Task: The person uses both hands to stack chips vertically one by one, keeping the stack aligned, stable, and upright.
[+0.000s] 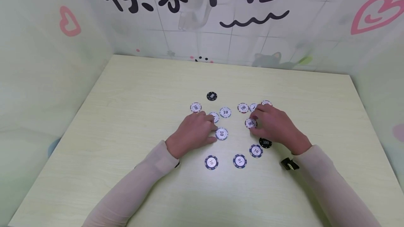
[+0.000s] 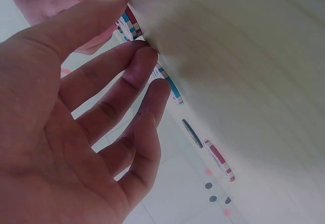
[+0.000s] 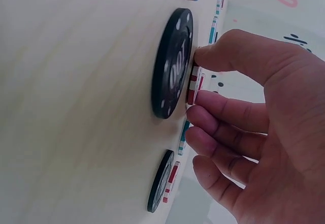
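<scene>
My right hand (image 1: pixel 273 123) pinches a white-faced "100" poker chip (image 1: pixel 250 123) by its edges; the right wrist view shows its red-and-white rim (image 3: pixel 193 86) between thumb and fingertips. Thumb and forefinger of my left hand (image 1: pixel 194 131) are spread at the left edge of a white-faced "10" chip (image 1: pixel 222 133), relaxed rather than curled round it. Another "10" chip (image 1: pixel 225 112) lies just beyond, and one chip (image 1: pixel 214 117) is partly covered by the left fingers. Under the right hand a black "100" chip (image 1: pixel 265 143) is partly hidden.
Blue-rimmed "10" chips (image 1: pixel 211 162) lie toward the front of the wooden table (image 1: pixel 132 90). Farther back are a black chip (image 1: pixel 211 96), a "100" chip (image 1: pixel 195 107), and several chips (image 1: pixel 243 108) beyond the right hand. A black clip-like object (image 1: pixel 289 164) shows by the right sleeve.
</scene>
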### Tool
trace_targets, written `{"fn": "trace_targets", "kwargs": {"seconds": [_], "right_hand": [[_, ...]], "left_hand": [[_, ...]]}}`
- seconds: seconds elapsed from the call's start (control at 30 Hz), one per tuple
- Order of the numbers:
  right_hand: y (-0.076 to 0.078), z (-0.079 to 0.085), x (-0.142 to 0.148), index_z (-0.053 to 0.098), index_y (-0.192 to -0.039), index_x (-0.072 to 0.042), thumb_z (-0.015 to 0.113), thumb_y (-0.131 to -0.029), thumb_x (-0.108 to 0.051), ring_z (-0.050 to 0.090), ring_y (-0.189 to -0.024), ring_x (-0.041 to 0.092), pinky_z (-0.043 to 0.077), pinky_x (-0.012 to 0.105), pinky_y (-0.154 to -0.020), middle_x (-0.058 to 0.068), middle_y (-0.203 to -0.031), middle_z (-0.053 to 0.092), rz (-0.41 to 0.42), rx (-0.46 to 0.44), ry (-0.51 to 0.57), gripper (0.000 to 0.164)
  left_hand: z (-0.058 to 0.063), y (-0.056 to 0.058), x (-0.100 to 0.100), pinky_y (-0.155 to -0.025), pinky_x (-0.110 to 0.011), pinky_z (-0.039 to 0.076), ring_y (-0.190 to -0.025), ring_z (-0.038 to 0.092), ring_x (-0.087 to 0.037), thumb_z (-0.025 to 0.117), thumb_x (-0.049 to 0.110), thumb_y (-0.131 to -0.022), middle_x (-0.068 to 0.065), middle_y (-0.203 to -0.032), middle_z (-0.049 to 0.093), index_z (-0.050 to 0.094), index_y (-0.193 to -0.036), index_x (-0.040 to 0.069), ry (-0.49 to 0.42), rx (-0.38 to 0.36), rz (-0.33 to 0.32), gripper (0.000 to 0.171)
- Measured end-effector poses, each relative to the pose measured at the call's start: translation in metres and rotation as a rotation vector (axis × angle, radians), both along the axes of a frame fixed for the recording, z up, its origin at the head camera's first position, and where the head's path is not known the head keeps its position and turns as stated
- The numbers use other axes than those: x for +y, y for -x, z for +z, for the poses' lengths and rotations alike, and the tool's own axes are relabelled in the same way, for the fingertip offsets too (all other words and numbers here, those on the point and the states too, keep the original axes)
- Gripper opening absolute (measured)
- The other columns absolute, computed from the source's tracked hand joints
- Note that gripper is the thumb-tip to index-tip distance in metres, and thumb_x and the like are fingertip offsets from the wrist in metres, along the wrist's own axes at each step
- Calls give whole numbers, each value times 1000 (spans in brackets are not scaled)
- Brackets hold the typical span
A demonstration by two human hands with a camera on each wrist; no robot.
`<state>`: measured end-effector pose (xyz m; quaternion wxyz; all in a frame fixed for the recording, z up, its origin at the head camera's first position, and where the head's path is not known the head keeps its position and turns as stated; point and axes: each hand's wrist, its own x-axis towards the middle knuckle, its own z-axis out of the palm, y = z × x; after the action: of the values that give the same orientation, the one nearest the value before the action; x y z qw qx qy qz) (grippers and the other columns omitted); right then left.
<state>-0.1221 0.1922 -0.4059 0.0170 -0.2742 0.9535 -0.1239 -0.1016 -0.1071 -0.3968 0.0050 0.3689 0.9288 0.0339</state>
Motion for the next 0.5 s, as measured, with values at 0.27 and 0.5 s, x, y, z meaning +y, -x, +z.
{"fn": "trace_targets", "kwargs": {"seconds": [0.27, 0.5], "right_hand": [[1, -2, -1, 79, -103, -6, 81, -89, -23, 63, -97, 29, 59, 47, -71, 9, -105, 70, -2, 20, -6, 22], [2, -3, -1, 78, -100, -7, 79, -87, -25, 62, -92, 27, 57, 45, -67, 7, -101, 70, 14, 53, -13, 23]], "left_hand": [[-1, -1, -1, -71, -35, 51, -83, 59, -23, 88, 33, -96, -4, -107, 76, 88, -117, 14, -10, 5, -1, 29], [0, -1, -1, -72, -36, 51, -83, 59, -22, 89, 33, -96, -3, -107, 76, 88, -116, 14, -19, 9, -1, 28]]}}
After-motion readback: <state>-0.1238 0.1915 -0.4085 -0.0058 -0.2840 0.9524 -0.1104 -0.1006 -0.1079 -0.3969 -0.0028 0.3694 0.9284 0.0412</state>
